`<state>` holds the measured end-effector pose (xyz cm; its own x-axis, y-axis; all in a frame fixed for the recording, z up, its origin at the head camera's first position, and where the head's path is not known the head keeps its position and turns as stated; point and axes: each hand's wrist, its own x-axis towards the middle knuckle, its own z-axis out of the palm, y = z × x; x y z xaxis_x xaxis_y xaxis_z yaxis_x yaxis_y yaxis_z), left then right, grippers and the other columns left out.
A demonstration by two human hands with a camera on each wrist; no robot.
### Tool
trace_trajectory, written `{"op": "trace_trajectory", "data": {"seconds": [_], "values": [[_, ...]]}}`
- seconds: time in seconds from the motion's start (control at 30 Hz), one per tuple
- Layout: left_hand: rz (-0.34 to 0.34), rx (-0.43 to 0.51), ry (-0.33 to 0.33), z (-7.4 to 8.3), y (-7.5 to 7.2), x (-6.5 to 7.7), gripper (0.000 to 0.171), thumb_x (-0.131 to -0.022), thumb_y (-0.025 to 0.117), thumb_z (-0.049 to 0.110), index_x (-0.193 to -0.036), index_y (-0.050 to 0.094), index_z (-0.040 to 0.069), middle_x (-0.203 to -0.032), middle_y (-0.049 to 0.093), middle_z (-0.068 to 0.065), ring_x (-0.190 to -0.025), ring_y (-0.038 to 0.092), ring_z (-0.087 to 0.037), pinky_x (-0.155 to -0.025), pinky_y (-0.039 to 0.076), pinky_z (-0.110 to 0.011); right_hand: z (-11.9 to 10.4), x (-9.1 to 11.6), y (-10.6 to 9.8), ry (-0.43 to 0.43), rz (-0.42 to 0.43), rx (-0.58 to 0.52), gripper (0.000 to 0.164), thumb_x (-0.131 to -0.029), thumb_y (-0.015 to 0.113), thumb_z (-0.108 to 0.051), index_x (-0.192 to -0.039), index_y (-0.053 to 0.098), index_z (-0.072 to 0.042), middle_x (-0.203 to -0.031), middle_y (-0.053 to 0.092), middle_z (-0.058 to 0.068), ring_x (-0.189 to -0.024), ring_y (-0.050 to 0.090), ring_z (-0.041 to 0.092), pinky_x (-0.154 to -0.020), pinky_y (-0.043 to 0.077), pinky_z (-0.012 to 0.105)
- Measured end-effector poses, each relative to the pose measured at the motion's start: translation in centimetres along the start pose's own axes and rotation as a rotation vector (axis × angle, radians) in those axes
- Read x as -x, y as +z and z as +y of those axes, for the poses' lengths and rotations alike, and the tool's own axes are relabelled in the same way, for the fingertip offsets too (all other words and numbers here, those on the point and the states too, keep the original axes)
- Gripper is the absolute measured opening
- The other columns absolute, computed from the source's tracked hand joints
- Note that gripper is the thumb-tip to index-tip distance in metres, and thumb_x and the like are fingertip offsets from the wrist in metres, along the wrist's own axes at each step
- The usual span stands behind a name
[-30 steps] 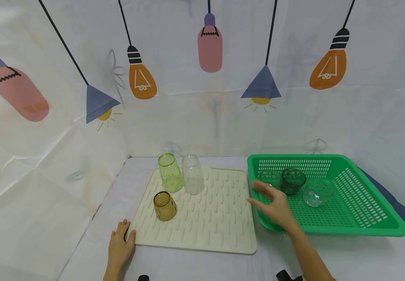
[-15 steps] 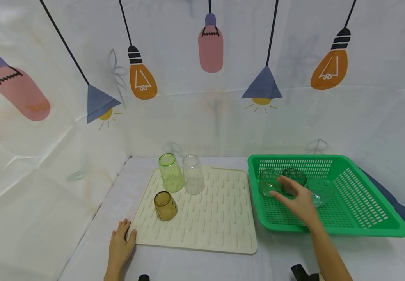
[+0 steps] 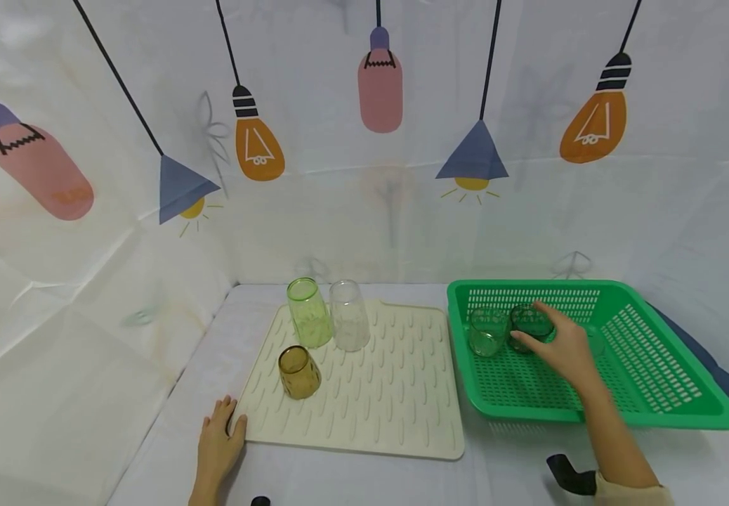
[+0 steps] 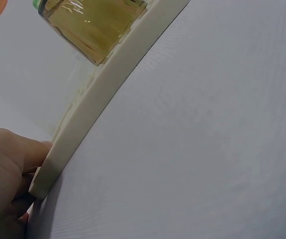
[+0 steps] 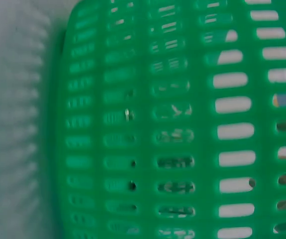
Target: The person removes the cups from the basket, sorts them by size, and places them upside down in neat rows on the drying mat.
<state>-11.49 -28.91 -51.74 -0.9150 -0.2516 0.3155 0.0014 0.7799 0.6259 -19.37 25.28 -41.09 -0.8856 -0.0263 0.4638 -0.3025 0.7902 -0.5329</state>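
Right hand [image 3: 565, 349], spread apart at dark glass [image 3: 522, 320], forearm [image 3: 614, 436] over near edge of basket [image 3: 668, 421]

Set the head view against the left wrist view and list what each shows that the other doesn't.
Only the head view: the right hand, its beige sleeve and the green plastic basket holding a dark glass and a see-through glass.

Only the left wrist view: a low close-up of the thick side face of the cream ridged mat, its edge crossing the picture diagonally.

Both: the left hand at a corner of that mat, the amber glass on it, and orange print on the white backdrop.
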Motion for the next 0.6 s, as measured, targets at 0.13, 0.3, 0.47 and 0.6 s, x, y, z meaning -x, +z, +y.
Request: {"op": "trace_trajectory", "data": {"seconds": [0.13,0.3,0.47,0.6], "values": [[-0.005,-0.001,-0.002,0.0,0.0,0.0,0.041,-0.084,0.058,0.002,-0.117,0.051,-0.022,-0.127,0.045,-0.038,-0.123,0.036,-0.055,-0.102,0.023,-0.066,0.7,-0.5,-0.6,0.040,-0.089,0.047,0.082,-0.078,0.076,-0.028,-0.133,0.036,0.017,-0.132,0.036,0.042,-0.122,0.032,0.058,-0.091,0.032,0.071],[-0.009,-0.004,-0.005,0.0,0.0,0.0,0.042,-0.084,0.058,0.002,-0.118,0.050,-0.022,-0.128,0.045,-0.038,-0.124,0.036,-0.055,-0.103,0.023,-0.066,1.7,-1.2,-1.1,0.076,-0.205,0.062,0.097,-0.077,0.076,-0.034,-0.139,0.022,0.019,-0.138,0.024,0.044,-0.128,0.019,0.059,-0.095,0.024,0.074],[-0.021,-0.010,-0.011,0.0,0.0,0.0,0.042,-0.085,0.057,0.003,-0.118,0.050,-0.022,-0.129,0.044,-0.038,-0.124,0.036,-0.054,-0.103,0.023,-0.065,2.5,-1.9,-1.6,0.128,-0.339,0.068,0.110,-0.078,0.075,-0.039,-0.142,0.005,0.017,-0.138,0.015,0.048,-0.124,0.019,0.064,-0.093,0.026,0.074],[-0.018,-0.012,-0.014,-0.1,0.1,0.0,0.042,-0.085,0.058,0.003,-0.118,0.050,-0.022,-0.129,0.044,-0.038,-0.124,0.036,-0.054,-0.103,0.023,-0.065,2.9,-2.4,-1.8,0.168,-0.422,0.065,0.115,-0.078,0.074,-0.040,-0.142,-0.003,0.017,-0.137,0.010,0.050,-0.122,0.016,0.066,-0.092,0.026,0.076]]}}
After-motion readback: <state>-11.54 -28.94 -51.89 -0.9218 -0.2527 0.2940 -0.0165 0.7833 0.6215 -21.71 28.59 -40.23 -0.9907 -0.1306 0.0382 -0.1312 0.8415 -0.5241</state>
